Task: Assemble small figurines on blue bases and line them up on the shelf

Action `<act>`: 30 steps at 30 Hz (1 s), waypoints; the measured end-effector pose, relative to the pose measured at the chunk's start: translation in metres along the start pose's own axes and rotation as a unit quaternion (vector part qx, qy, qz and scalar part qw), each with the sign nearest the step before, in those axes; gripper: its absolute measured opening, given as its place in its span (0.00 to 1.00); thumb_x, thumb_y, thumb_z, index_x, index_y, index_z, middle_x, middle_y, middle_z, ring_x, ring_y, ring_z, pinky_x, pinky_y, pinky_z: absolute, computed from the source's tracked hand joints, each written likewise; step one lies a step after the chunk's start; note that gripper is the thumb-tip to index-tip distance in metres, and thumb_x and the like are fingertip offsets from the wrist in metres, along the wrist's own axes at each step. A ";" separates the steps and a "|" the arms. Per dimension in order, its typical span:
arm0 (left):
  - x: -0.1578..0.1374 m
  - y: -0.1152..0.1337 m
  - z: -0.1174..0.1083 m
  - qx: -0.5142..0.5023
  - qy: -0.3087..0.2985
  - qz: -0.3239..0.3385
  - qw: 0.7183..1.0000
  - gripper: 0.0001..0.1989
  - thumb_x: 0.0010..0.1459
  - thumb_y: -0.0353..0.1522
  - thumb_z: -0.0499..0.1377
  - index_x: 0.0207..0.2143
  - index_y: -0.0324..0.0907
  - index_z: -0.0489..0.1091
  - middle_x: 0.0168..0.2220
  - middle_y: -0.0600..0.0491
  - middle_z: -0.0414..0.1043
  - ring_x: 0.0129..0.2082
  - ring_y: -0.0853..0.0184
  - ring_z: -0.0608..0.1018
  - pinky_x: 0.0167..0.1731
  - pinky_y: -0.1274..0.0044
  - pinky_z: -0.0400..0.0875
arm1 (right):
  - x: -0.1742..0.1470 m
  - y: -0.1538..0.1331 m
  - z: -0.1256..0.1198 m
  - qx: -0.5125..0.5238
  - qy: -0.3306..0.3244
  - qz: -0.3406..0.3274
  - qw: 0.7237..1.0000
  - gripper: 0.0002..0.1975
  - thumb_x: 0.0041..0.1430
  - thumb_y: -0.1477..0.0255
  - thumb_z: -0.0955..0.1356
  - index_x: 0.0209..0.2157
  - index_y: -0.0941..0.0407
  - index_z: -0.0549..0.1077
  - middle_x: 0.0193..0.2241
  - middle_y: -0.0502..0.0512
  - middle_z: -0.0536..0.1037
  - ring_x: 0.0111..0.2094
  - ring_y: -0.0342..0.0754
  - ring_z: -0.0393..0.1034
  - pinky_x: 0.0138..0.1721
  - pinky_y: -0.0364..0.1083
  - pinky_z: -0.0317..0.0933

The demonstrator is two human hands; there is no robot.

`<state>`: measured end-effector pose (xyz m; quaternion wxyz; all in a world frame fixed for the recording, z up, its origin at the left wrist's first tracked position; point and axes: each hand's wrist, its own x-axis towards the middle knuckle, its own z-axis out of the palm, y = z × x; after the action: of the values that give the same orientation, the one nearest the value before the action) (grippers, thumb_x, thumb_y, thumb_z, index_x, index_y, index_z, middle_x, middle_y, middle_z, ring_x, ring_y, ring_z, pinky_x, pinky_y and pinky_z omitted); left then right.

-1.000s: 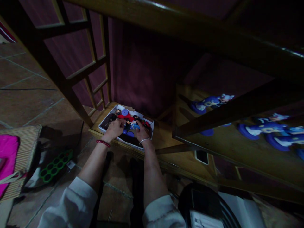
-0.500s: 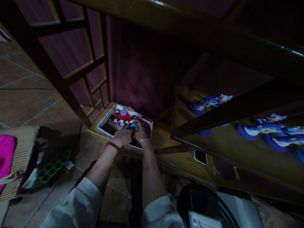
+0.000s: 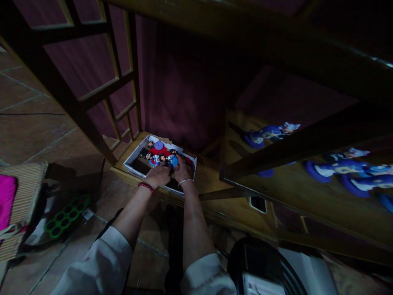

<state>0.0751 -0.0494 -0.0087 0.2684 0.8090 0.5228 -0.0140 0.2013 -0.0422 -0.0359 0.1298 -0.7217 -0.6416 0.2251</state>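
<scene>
A shallow white cardboard box [image 3: 130,168] sits on the low wooden shelf with several small painted figurines in it. Both my hands reach over its near side. My left hand [image 3: 158,176], with a red bead bracelet, has its fingers curled at a dark-haired, blue-and-white figurine [image 3: 172,159]. At the same figurine is my right hand [image 3: 183,170], wearing a silver bangle, its index finger stretched along the side. The fingertips are partly hidden in the dim light. Beside them lie a figurine in blue and white [image 3: 156,159] and a round purple base [image 3: 159,145].
On the right shelf, several purple-based figurines [image 3: 270,132] lie or stand. A phone [image 3: 258,204] rests on the lower shelf. A wooden lattice frame [image 3: 107,94] rises at left. A green holed tray [image 3: 66,217] lies on the floor near a woven-topped stool [image 3: 27,188].
The view has shifted very slightly. Both hands stay in the box at the figurine, with only a small movement of the fingers.
</scene>
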 end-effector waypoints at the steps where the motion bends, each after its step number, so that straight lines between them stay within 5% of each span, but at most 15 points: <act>1: 0.000 0.000 0.000 -0.002 0.002 0.000 1.000 0.14 0.53 0.29 0.47 0.38 0.40 0.69 0.42 0.44 0.69 0.41 0.62 0.72 0.38 0.74 0.66 | 0.000 0.001 0.000 -0.001 0.002 -0.001 1.000 0.30 0.52 0.79 0.61 0.57 0.52 0.55 0.47 0.53 0.71 0.46 0.49 0.66 0.48 0.45 0.58; 12: 0.003 -0.004 0.004 -0.022 0.013 0.018 1.000 0.16 0.55 0.32 0.47 0.45 0.41 0.66 0.43 0.45 0.70 0.43 0.61 0.72 0.41 0.73 0.64 | -0.001 0.001 -0.005 -0.020 0.009 0.009 1.000 0.24 0.52 0.77 0.62 0.53 0.53 0.62 0.46 0.54 0.72 0.45 0.50 0.66 0.47 0.46 0.58; 21: 0.008 -0.001 0.009 -0.025 -0.003 0.038 0.999 0.13 0.54 0.28 0.49 0.39 0.39 0.69 0.41 0.45 0.70 0.46 0.62 0.68 0.43 0.75 0.63 | -0.009 -0.002 -0.015 -0.045 0.024 0.044 0.998 0.19 0.52 0.75 0.63 0.48 0.55 0.67 0.48 0.57 0.68 0.51 0.50 0.59 0.49 0.46 0.54; 30: 0.010 -0.003 0.010 -0.036 0.010 0.059 0.998 0.13 0.53 0.26 0.46 0.33 0.37 0.70 0.36 0.44 0.71 0.44 0.63 0.69 0.42 0.77 0.64 | -0.011 -0.005 -0.016 -0.035 -0.033 0.027 0.999 0.18 0.55 0.77 0.61 0.47 0.52 0.68 0.41 0.54 0.74 0.45 0.48 0.66 0.46 0.45 0.57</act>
<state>0.0795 -0.0448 -0.0219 0.2929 0.8281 0.4771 0.0287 0.2039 -0.0508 -0.0179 0.0777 -0.7349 -0.6333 0.2296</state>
